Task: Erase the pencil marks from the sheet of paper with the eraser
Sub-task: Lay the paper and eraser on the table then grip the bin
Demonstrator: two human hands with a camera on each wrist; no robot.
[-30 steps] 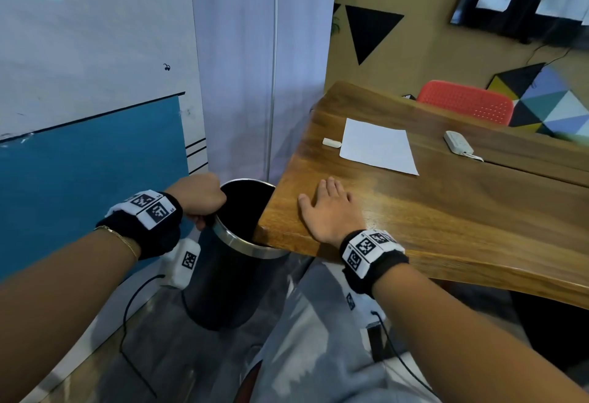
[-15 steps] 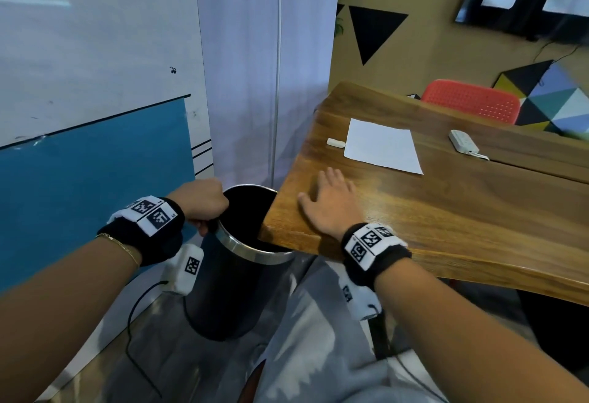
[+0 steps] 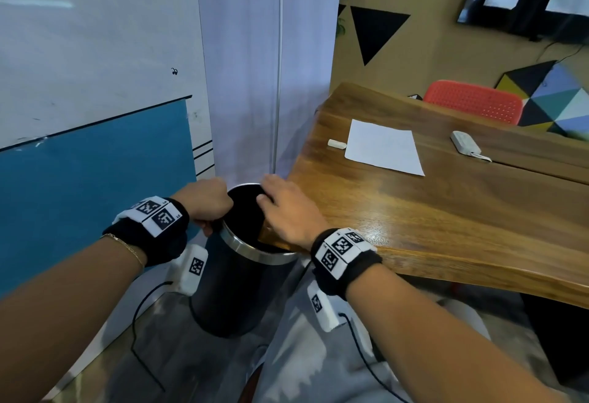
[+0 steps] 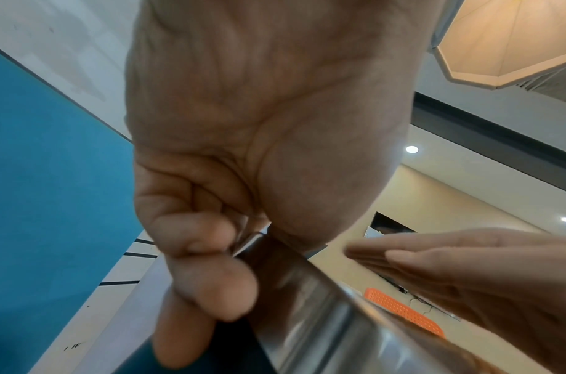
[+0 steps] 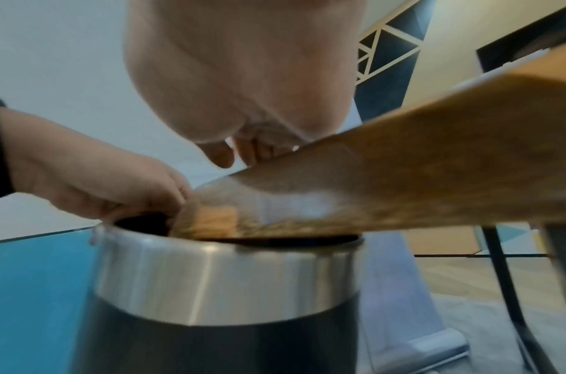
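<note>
A white sheet of paper point(image 3: 384, 146) lies on the wooden table point(image 3: 446, 217), with a small white eraser point(image 3: 337, 144) just left of it. Both hands are at the table's near left corner, away from them. My left hand point(image 3: 207, 203) grips the steel rim of a black waste bin point(image 3: 242, 275) held under the table edge; the left wrist view shows its fingers point(image 4: 211, 286) curled round the rim point(image 4: 307, 291). My right hand point(image 3: 283, 208) lies flat with straight fingers at the table's edge, its fingertips out over the bin's mouth.
A white remote-like device point(image 3: 465, 142) lies on the table right of the paper. A red chair back point(image 3: 475, 101) stands behind the table. A blue and white wall panel point(image 3: 95, 163) is close on the left. Cables run along the floor.
My right hand has slid left across the tabletop, from flat on the wood to the edge over the bin. The left hand keeps its grip on the bin rim.
</note>
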